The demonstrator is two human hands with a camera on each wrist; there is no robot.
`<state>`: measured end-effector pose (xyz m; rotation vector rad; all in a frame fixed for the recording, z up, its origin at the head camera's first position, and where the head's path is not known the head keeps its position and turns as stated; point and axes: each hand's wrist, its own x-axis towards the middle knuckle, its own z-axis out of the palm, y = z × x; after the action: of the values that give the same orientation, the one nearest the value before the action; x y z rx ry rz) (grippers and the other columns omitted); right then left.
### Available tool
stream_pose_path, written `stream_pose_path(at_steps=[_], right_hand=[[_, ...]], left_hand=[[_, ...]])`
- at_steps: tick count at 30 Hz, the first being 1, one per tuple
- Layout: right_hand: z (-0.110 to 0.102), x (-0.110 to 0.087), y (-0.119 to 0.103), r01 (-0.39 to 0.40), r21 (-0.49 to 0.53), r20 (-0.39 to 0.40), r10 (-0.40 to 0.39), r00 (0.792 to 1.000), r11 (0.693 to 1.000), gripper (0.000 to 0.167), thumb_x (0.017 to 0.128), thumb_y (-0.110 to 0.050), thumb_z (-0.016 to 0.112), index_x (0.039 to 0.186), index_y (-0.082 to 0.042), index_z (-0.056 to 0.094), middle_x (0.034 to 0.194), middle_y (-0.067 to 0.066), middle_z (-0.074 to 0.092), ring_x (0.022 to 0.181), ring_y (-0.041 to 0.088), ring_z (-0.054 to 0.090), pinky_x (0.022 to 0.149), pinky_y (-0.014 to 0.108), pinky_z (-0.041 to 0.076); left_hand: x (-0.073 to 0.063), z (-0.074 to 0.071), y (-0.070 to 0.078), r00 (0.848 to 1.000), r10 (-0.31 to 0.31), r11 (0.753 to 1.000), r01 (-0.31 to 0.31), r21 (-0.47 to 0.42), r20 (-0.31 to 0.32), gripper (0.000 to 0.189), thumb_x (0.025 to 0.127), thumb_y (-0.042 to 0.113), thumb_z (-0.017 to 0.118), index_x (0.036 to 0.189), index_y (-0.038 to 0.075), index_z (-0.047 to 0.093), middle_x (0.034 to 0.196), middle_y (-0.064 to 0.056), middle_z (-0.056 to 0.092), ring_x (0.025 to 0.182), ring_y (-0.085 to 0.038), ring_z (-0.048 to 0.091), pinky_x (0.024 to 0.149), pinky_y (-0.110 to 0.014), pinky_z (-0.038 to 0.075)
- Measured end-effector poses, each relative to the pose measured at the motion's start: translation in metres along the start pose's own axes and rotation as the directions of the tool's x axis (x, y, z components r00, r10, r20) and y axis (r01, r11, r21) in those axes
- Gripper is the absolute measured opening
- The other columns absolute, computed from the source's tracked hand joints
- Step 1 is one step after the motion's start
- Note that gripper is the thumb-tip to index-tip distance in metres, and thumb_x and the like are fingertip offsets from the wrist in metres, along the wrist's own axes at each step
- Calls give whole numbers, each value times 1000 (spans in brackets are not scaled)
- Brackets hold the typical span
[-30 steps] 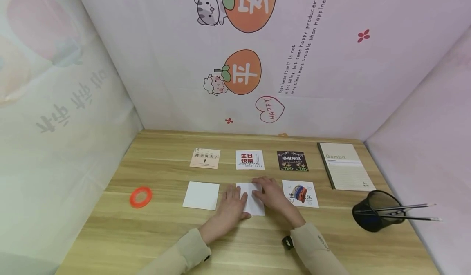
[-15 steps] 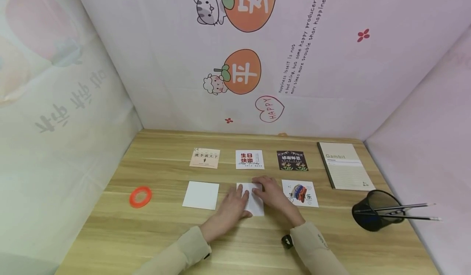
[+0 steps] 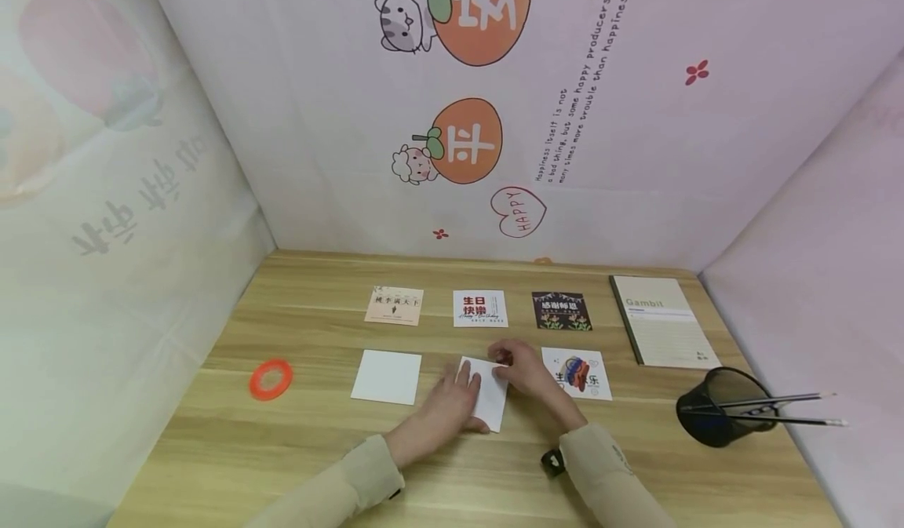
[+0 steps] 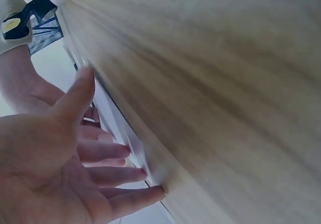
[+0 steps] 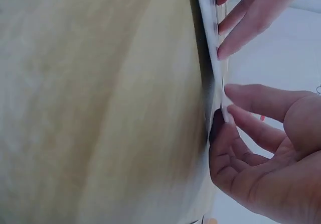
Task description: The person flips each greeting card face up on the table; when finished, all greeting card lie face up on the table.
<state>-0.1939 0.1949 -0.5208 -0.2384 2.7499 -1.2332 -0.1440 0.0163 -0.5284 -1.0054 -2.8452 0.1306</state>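
Note:
A white paper card point(image 3: 490, 402) lies at the middle of the desk, narrower than the blank card beside it. My left hand point(image 3: 443, 406) rests over its left side with fingers stretched out and the thumb by its near edge. In the left wrist view, the straight fingers point(image 4: 123, 201) reach along the card's edge. My right hand point(image 3: 524, 369) pinches the card's far right corner between thumb and fingers. From the right wrist, the card point(image 5: 206, 18) shows edge-on as a thin white strip, slightly raised over the wood, with the right hand point(image 5: 271, 148) gripping its end.
A blank white card point(image 3: 386, 376) lies to the left, a printed card point(image 3: 579, 373) to the right. Behind are a cream card point(image 3: 394, 305), a birthday card point(image 3: 480, 309) and a dark card point(image 3: 561, 311). Red ring point(image 3: 271, 379), notebook point(image 3: 664, 320) and pencil cup point(image 3: 713, 418) flank them.
The white card has turned slightly and shifted a little toward the person. My right fingers have curled to pinch its corner, where they lay on it before. My left hand moved slightly nearer with it.

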Motion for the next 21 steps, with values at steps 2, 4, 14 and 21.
stream_pose_path(at_steps=[2,4,14,21], right_hand=[[0,0,1,-13,9,-4,13,1000,1000,31,78,6,70,108,0,67,93,8,66,84,19,61,76,35,53],[-1,0,1,-21,22,-8,21,1000,1000,31,79,5,70,109,-1,67,95,9,67,85,20,62,77,35,54],[-16,-12,6,0,18,-2,0,1000,1000,33,81,3,69,113,0,67,95,10,69,83,21,63,71,31,53],[-26,-24,6,-13,-47,-46,11,999,999,16,90,-6,64,103,-8,73,103,8,70,89,21,63,77,36,51]], left_hand=[[-1,-1,-1,1000,4,1000,-3,-25,26,96,66,70,65,133,2,54,135,-23,51,121,-40,51,98,-40,48],[-1,-1,-2,999,7,998,-4,-67,44,97,66,68,68,135,2,52,137,-24,49,122,-41,50,99,-41,47],[-4,-4,-8,997,67,985,-73,-157,-46,40,81,34,76,108,7,67,106,-12,65,91,-22,64,70,-27,55],[-10,-15,-19,978,101,987,-121,-102,-184,14,81,7,74,93,10,70,82,-2,66,70,-12,64,57,-22,52]])
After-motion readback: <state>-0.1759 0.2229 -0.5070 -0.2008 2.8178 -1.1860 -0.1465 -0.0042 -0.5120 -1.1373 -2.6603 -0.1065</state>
